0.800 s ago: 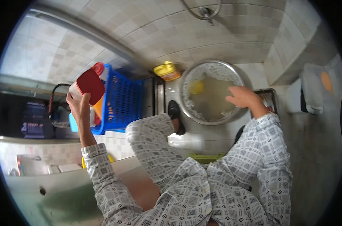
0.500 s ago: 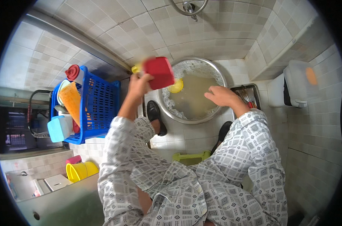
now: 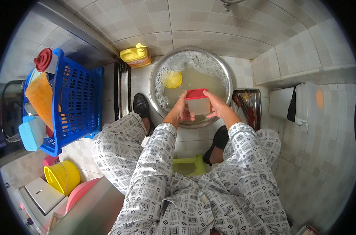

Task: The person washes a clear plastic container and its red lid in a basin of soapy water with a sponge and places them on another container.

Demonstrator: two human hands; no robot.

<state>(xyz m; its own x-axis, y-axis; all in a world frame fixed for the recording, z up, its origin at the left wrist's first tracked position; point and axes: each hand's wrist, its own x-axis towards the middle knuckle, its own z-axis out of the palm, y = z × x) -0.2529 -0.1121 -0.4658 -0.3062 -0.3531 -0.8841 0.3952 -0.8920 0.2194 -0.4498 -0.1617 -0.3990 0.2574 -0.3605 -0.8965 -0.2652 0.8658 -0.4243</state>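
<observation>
Both hands grip a translucent plastic container with a red lid, my left hand round its left side and my right hand round its right. It is held upright above the near part of a wide steel basin of cloudy, sudsy water. A yellow round plastic piece lies in the water behind the container.
A blue basket of plasticware stands at left, a yellow jug left of the basin, a tray of utensils right of it. A yellow bucket sits lower left, a green stool between my legs, tiled walls around.
My left hand has brought the red-lidded container from beside the basket rightward to over the basin. My right hand, open earlier over the water, has closed on the container too.
</observation>
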